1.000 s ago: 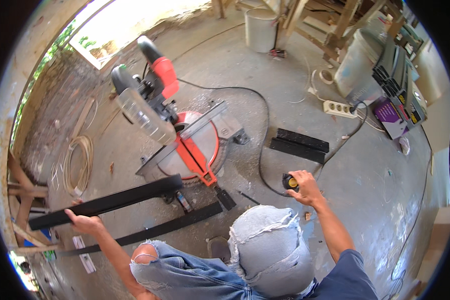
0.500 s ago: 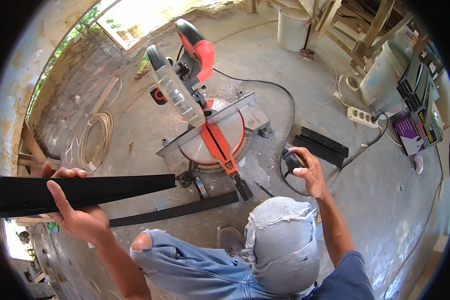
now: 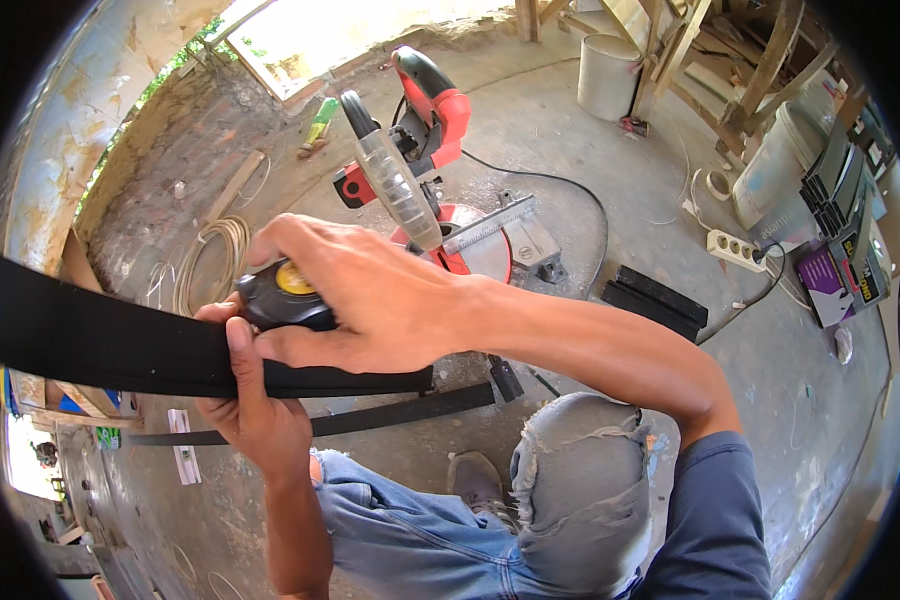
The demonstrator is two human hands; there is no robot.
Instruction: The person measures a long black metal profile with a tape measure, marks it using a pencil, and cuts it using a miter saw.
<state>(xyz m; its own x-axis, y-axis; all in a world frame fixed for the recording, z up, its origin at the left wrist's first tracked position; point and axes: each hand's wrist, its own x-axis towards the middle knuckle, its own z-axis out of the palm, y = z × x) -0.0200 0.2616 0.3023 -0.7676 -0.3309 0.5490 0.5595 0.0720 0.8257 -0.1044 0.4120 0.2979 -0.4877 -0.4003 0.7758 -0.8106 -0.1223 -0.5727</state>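
A long black strip [image 3: 110, 335] lies across my left hand [image 3: 260, 425], whose thumb presses on its face while the palm supports it from below. Above it, my right hand [image 3: 370, 290] grips a black tape measure [image 3: 270, 297] with a yellow disc on its side. The two hands are close together, and the tape measure's front is by my left fingertips; whether any blade is drawn out I cannot tell. A red and grey mitre saw [image 3: 440, 115] stands on the floor beyond, its base partly hidden by my right hand and forearm.
Another black strip [image 3: 420, 409] lies on the floor near my knees. Short black pieces [image 3: 655, 302] sit right of the saw, near a white power strip [image 3: 736, 249] and a cable. A coiled hose [image 3: 210, 262] is at left; a white bucket [image 3: 608, 75] stands at the back.
My right hand has swung left with the tape measure, from beside the short black pieces to the held strip. My left hand and the strip have shifted right in view.
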